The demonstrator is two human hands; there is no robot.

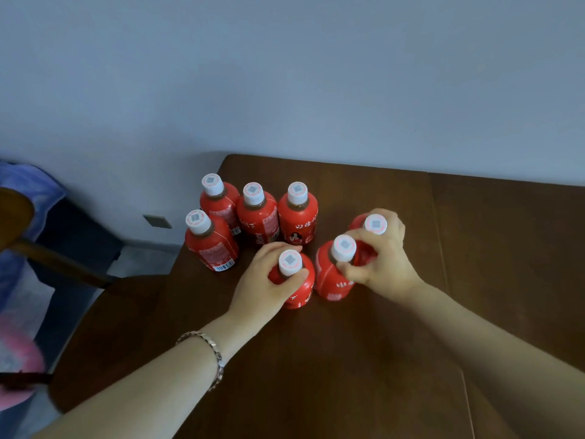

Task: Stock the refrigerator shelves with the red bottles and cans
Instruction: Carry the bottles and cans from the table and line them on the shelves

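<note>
Stocking looks barely begun: seven red bottles stand on the counter (411,312) and no refrigerator or cans are in view. The left hand (269,280) is wrapped around the shoulder of the near bottle (300,289); the right hand (380,261) closes across two bottles (332,277) at its three o'clock. Four free bottles (258,217) cluster at eleven o'clock. They look like smooth plastic, squat and round-shouldered, with white ribbed caps; the counter is dark, matte wood.

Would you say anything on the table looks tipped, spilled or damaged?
Nothing stands out. All seven bottles stand upright and capped on the table; the left hand grips one, the right hand two.
</note>
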